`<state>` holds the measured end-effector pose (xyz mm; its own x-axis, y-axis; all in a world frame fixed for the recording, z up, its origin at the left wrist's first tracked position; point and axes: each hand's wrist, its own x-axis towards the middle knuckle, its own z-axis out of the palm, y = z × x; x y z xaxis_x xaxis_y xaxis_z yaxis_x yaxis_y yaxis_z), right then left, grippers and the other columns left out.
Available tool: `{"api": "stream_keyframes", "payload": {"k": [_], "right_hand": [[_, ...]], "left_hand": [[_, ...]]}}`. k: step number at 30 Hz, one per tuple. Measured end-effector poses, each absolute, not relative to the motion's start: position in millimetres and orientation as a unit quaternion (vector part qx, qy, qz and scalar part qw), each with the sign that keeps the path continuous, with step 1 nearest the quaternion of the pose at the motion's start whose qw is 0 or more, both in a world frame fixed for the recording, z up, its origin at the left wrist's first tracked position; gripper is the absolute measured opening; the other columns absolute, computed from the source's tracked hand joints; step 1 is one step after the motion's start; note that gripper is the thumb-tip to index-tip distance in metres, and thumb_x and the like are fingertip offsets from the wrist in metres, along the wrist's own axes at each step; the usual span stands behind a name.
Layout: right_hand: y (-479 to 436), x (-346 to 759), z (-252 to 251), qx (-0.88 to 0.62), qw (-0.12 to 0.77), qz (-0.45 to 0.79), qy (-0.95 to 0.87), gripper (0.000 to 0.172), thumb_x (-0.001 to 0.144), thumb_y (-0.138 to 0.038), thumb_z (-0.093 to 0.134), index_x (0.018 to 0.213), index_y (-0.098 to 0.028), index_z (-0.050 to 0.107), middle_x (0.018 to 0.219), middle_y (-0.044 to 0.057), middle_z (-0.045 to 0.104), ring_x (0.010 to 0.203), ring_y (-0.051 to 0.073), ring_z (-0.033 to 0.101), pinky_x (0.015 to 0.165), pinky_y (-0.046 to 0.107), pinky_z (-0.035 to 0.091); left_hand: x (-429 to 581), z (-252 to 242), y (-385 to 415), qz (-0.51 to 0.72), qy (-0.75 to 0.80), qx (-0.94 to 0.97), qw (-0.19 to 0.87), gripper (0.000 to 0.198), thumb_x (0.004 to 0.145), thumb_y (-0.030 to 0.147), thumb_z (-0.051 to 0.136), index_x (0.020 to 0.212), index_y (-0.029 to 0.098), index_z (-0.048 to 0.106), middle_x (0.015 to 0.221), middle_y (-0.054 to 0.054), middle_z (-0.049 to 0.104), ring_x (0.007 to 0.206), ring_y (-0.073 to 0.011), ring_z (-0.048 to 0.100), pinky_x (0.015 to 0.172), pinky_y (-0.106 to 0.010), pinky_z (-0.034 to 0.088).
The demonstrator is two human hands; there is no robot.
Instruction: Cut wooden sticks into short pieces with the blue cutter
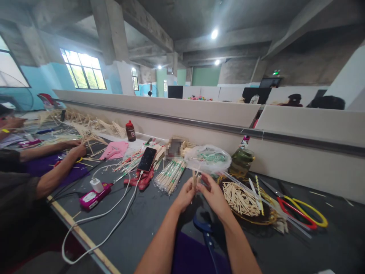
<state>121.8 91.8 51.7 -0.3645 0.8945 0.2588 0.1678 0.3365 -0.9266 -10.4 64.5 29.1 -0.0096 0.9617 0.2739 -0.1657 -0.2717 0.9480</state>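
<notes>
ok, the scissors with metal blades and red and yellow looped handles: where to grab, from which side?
Likely by the yellow loop, from the right: the scissors lie with loops rightward and nearer, blades pointing away leftward, and long translucent strips run close to the red loop.

On my feed I see a basket [273, 217] w/ short sticks [242, 199] in it on the counter [137, 228], R of the R hand [212, 190]; scissors [282, 198] further R, jar [241, 160] behind basket. Plastic bag [208, 158]'s ahead of the hands; L of the L hand [185, 196] I've stick packs [170, 176], phone [146, 159] on cloth [148, 178], then power strip [94, 198].
</notes>
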Motion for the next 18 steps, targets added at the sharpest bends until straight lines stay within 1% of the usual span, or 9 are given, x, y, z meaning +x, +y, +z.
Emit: {"api": "stream_keyframes", "payload": {"k": [3,7,8,9,11,12,13,15,18], "right_hand": [[88.0,111.2,46.1,-0.348,0.425,0.493,-0.674,0.054,0.078,-0.041,0.060,0.126,-0.019,0.048,0.128,0.013,0.058,0.117,0.024,0.055,0.102,0.044,0.039],[80.2,106.9,49.0,-0.337,0.450,0.570,-0.600,0.065,0.074,-0.040,0.067,0.131,-0.019,0.044,0.129,0.014,0.057,0.115,0.025,0.056,0.101,0.044,0.041],[79.1,106.7,49.8,-0.338,0.450,0.573,-0.596,0.063,0.073,-0.041,0.067,0.129,-0.019,0.047,0.129,0.014,0.057,0.115,0.025,0.056,0.100,0.044,0.041],[78.6,106.7,50.2,-0.339,0.448,0.568,-0.601,0.058,0.073,-0.042,0.068,0.124,-0.018,0.052,0.128,0.014,0.058,0.115,0.025,0.056,0.100,0.044,0.040],[78.9,106.8,49.6,-0.345,0.441,0.554,-0.616,0.044,0.074,-0.044,0.067,0.109,-0.017,0.063,0.127,0.014,0.059,0.113,0.027,0.057,0.100,0.045,0.041],[79.4,106.8,48.8,-0.348,0.438,0.549,-0.621,0.041,0.074,-0.046,0.067,0.102,-0.017,0.067,0.126,0.014,0.060,0.111,0.027,0.058,0.099,0.045,0.041],[79.9,106.6,47.8,-0.351,0.437,0.547,-0.622,0.039,0.073,-0.047,0.067,0.098,-0.017,0.068,0.126,0.014,0.060,0.110,0.028,0.058,0.098,0.045,0.041],[80.6,105.7,45.8,-0.350,0.436,0.546,-0.624,0.040,0.071,-0.048,0.068,0.098,-0.018,0.070,0.126,0.013,0.060,0.112,0.029,0.057,0.099,0.046,0.040],[80.1,103.5,44.4,-0.345,0.431,0.540,-0.635,0.039,0.070,-0.048,0.070,0.097,-0.020,0.071,0.126,0.013,0.060,0.121,0.030,0.049,0.103,0.046,0.034]], "left_hand": [[-7.8,29.1,60.8,0.581,0.357,0.519,0.515,0.049,0.075,0.048,0.067,0.113,0.018,0.062,0.097,-0.008,0.066,0.092,-0.0210,0.059,0.087,-0.031,0.044],[-6.0,26.0,61.2,0.585,0.325,0.514,0.537,0.041,0.073,0.042,0.069,0.105,0.017,0.066,0.091,-0.007,0.066,0.086,-0.0190,0.060,0.085,-0.030,0.044],[-5.9,24.6,61.9,0.584,0.324,0.513,0.539,0.039,0.072,0.039,0.071,0.102,0.016,0.067,0.090,-0.007,0.066,0.084,-0.0181,0.059,0.083,-0.029,0.044],[-6.2,22.9,62.8,0.580,0.328,0.512,0.542,0.036,0.070,0.037,0.073,0.099,0.016,0.067,0.087,-0.006,0.066,0.082,-0.0170,0.059,0.080,-0.027,0.044],[-8.0,19.5,64.9,0.555,0.346,0.520,0.549,0.031,0.067,0.033,0.074,0.091,0.013,0.069,0.081,-0.004,0.064,0.076,-0.0150,0.057,0.073,-0.024,0.043],[-9.6,18.0,65.9,0.536,0.354,0.531,0.553,0.029,0.066,0.031,0.074,0.087,0.012,0.069,0.077,-0.004,0.063,0.073,-0.0141,0.055,0.070,-0.023,0.043],[-11.5,17.0,66.7,0.519,0.359,0.542,0.554,0.028,0.065,0.030,0.075,0.084,0.011,0.069,0.074,-0.003,0.061,0.071,-0.0133,0.054,0.068,-0.023,0.042],[-15.5,16.1,67.5,0.501,0.362,0.559,0.553,0.027,0.063,0.027,0.075,0.082,0.010,0.069,0.072,-0.001,0.059,0.069,-0.0121,0.051,0.067,-0.022,0.041],[-19.3,17.3,66.0,0.499,0.365,0.563,0.548,0.021,0.065,0.023,0.071,0.080,0.010,0.068,0.071,0.000,0.058,0.068,-0.0110,0.049,0.066,-0.022,0.040]]}}
